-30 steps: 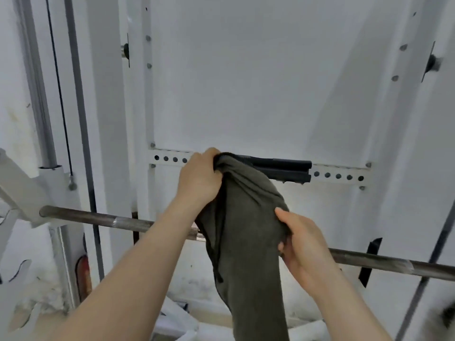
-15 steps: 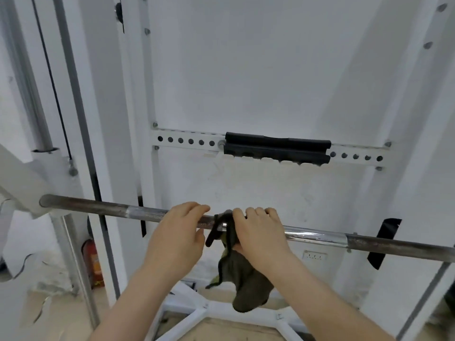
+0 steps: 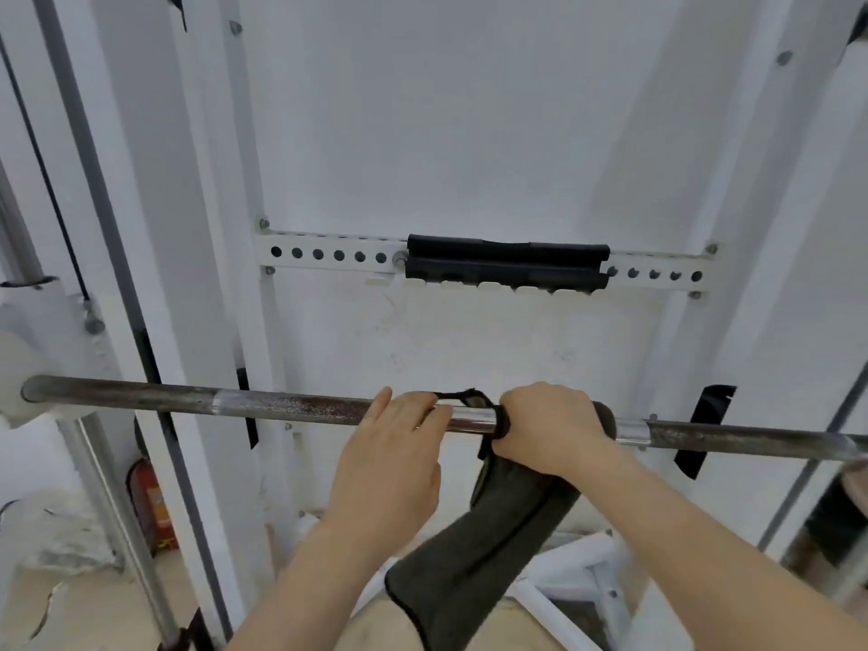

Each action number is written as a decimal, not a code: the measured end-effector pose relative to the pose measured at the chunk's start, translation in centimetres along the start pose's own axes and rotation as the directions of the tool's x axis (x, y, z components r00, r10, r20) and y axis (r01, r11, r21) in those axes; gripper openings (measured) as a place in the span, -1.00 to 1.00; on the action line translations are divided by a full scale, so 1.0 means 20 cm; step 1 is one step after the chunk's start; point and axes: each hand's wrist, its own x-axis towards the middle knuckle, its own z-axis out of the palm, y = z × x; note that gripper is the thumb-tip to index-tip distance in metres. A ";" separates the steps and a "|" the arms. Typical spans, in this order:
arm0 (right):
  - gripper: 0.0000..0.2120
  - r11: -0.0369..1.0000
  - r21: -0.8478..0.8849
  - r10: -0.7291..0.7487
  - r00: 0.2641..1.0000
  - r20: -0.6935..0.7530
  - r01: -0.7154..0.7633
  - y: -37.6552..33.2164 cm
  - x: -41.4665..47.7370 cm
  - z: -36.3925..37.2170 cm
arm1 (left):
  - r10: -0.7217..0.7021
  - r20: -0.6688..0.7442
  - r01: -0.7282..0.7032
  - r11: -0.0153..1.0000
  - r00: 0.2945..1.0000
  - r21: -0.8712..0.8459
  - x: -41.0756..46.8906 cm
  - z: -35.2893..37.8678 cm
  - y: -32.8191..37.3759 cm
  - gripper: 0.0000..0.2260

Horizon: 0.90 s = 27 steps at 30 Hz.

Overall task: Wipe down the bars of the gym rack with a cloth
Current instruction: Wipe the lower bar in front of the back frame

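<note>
The cloth (image 3: 507, 509) wraps the bar (image 3: 291, 406) under the right hand (image 3: 549, 425), which grips it round the steel, its tail hanging below the wrist. The left hand (image 3: 394, 439) lies just beside, fingers nearly straight across the bar, steadying it. Best to squeeze firmly and slide in long strokes — the dull stretches lie beyond both hands.

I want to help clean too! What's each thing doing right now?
Barbell bar: horizontal, rusty ends, shiny between the hands.
Cloth: wrapped over the bar, long end hanging.
Right hand: grips cloth around the bar.
Left hand: rests on the bar, fingers laid over it.
Fire extinguisher: upright near the floor.
</note>
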 end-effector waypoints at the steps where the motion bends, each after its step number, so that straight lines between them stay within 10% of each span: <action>1: -0.83 1.000 -0.009 0.030 0.999 0.020 -0.030 0.05 -0.03 -0.01 | 0.005 0.005 -0.005 1.000 1.000 -0.006 -0.01 0.00 0.02 -0.51; 11: -0.88 0.990 0.077 -0.102 0.983 -0.149 0.114 -0.26 0.05 0.03 | -0.329 -0.009 0.316 0.914 0.944 -0.254 -0.03 0.02 0.14 -0.49; 20: -0.83 0.993 -0.029 0.110 0.986 -0.122 -0.114 0.55 -0.24 0.06 | 0.065 -0.056 -0.069 0.995 0.996 -0.074 0.17 0.26 0.64 -0.49; 27: -0.03 0.982 0.058 0.159 0.953 0.257 -0.179 1.16 -0.46 -0.05 | 0.295 -0.023 -0.295 0.955 0.955 -0.013 0.36 0.40 1.11 -0.34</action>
